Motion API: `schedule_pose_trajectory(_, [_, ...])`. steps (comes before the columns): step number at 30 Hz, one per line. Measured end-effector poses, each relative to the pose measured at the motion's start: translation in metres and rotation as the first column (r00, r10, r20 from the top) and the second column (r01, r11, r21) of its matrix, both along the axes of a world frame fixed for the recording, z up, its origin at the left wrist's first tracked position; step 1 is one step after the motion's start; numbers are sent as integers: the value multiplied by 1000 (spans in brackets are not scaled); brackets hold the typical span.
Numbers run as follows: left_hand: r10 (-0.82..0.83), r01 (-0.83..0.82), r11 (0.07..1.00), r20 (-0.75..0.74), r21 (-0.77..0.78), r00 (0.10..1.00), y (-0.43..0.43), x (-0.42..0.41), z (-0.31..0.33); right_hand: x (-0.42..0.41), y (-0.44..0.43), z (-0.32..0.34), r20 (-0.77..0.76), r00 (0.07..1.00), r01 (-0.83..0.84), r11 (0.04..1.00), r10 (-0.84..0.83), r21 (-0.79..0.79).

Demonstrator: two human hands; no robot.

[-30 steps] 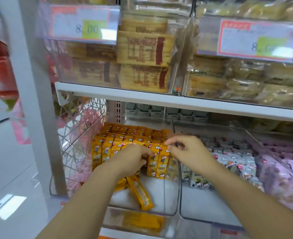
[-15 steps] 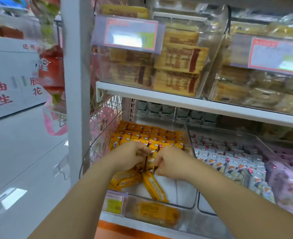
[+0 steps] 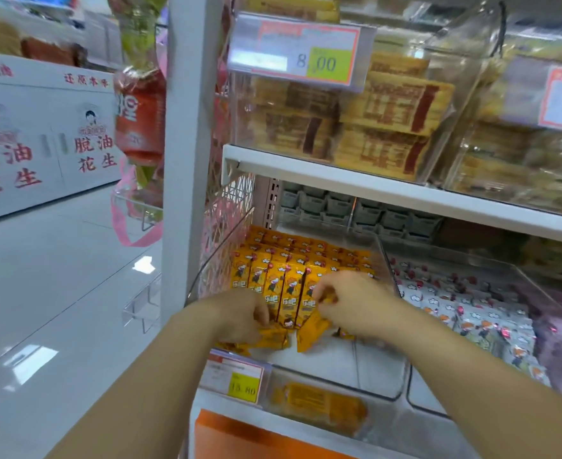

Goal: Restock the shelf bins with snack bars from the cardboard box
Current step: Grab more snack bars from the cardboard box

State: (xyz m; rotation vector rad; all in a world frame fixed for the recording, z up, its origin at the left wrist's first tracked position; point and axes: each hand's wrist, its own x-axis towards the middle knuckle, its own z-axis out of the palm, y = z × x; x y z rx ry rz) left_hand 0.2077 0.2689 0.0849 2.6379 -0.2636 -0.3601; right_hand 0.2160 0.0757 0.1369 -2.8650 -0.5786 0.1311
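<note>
Both hands are inside a clear plastic shelf bin (image 3: 365,390) on the lower shelf. Rows of upright yellow snack bars (image 3: 281,276) fill its back part. My left hand (image 3: 243,318) curls its fingers round a yellow bar lying flat (image 3: 271,339) at the bin's front. My right hand (image 3: 349,303) pinches another yellow bar (image 3: 311,331) that leans tilted against the front row. The cardboard box is not in view.
A neighbouring clear bin holds white snack bars (image 3: 465,313); purple packs (image 3: 557,346) lie further right. The upper shelf (image 3: 372,187) carries bins of brown wafer packs (image 3: 385,127) and a price tag (image 3: 303,54). A grey upright post (image 3: 190,160) stands left, with open aisle floor beyond.
The view has swung right and nearer to the bin. Both hands stay at the front row; the fallen bar under my right hand is now tilted up against the row.
</note>
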Motion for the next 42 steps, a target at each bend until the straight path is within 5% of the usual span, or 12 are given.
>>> schedule_pose_trajectory(5, [92, -70, 969, 83, -239, 992, -4, -4, 14, -8, -21, 23, 80, 997, -29, 946, 3, 323])
schedule_pose_trajectory(14, [140, -61, 895, 150, -441, 979, -14, -3, 23, -17, -50, 28, 170, 983, 0, 917, -74, 399])
schedule_pose_trajectory(24, [43, -36, 996, 97, -82, 994, -50, 12, 12, -19, -75, 22, 250, 951, 42, 872, -185, 487])
schedule_pose_trajectory(33, [160, -82, 978, 445, -191, 881, -87, 35, 24, -7, -82, 13, 236, 943, -3, 700, -237, 714])
schedule_pose_trajectory(42, [57, -71, 997, 363, 26, 930, -115, 54, 22, 8, -85, 4, 344, 907, -62, 731, -243, 679])
